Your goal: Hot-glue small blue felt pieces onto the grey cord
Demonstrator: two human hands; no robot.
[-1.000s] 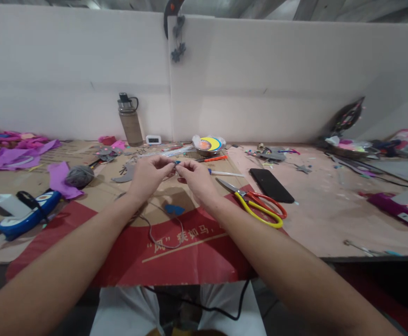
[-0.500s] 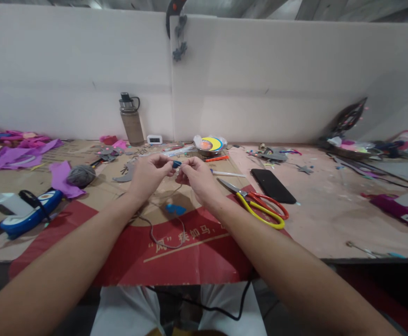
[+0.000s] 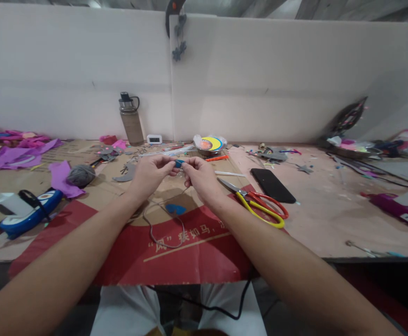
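Left hand: left hand is raised over the middle of the surface; its grip is a tight fingertip pinch on the small blue piece
Right hand: right hand has slid in from 3 o'clock over the last second; its fingertips now meet the left's, and its narrow grip is on the same blue piece
Change: the gap between the two hands is gone; a second ago the piece sat at the left fingertips alone, now both hands pinch it
Blue piece: held in the air just above the cardboard sheet, not resting on it
Cord: grey cord hangs from the hands towards 6 o'clock and loops on the sheet; the loop has barely shifted
Meaning: looks like close two-handed fingertip work on the piece and its cord
Nearby: blue felt scrap at 6 o'clock of the hands; scissors at 4 o'clock, untouched; phone at 3 o'clock
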